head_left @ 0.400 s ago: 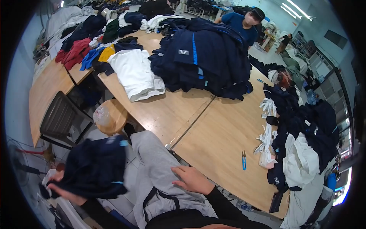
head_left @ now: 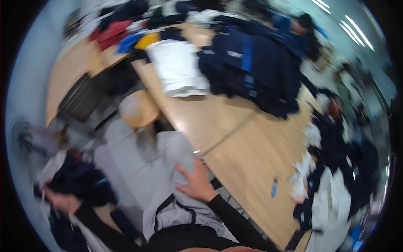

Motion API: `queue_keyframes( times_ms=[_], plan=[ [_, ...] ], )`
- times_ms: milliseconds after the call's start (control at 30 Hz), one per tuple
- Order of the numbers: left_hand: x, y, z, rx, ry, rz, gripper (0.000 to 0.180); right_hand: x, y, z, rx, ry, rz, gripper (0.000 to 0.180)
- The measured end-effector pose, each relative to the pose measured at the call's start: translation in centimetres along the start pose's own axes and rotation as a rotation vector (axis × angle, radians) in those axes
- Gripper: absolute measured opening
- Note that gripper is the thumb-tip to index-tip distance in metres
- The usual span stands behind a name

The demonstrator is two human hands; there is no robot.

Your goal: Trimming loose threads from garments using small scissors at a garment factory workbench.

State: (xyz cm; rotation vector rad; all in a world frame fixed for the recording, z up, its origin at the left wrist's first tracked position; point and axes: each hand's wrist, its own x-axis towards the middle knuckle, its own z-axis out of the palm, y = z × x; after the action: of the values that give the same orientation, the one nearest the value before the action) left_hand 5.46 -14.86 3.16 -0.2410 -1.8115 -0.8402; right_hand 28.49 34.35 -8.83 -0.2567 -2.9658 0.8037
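The left hand [head_left: 62, 200] is at 1 navy garment [head_left: 84, 176], low on the left, away from the table [head_left: 235, 155]; through the blur, I can't tell whether its fingers grip. The right hand [head_left: 196, 179] (fingers spread, holding nothing) lies over the grey trousers [head_left: 171, 145], perhaps for balance.

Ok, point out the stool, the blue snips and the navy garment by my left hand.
Stool [head_left: 147, 114]: head view, on the wooden seat.
Blue snips [head_left: 274, 189]: head view, on the blurred blue handle.
Navy garment [head_left: 86, 179]: head view, mid-cloth, beside your left hand [head_left: 64, 201].
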Motion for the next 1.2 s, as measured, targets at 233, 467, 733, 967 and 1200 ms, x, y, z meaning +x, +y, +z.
queue_keyframes(
  times_ms=[233, 467, 733, 967, 1200],
  plan=[
    [-8.3, 0.7, 4.1, -0.650, -0.207, -1.242, 0.032, 1.0, 1.5, 0.8, -0.026, 0.159, 0.099, 0.097],
    [-8.3, -7.3, -9.9, -0.541, 0.122, -1.394, 0.035, 0.3, -0.9, 0.8, 0.075, 0.078, 0.036, 0.094],
    [13.0, -3.0, -18.1, -0.158, 0.836, -0.161, 0.044, 1.3, 1.1, 0.9, 0.056, 0.148, 0.044, 0.085],
    [18.1, 7.8, -24.4, 0.183, 0.895, 0.397, 0.037, 1.1, 0.2, 1.1, 0.071, 0.111, 0.029, 0.081],
    [15.4, 16.4, -23.5, 0.014, 0.781, 0.521, 0.035, 0.8, 0.2, 1.1, 0.073, 0.109, -0.010, 0.080]
  ],
)
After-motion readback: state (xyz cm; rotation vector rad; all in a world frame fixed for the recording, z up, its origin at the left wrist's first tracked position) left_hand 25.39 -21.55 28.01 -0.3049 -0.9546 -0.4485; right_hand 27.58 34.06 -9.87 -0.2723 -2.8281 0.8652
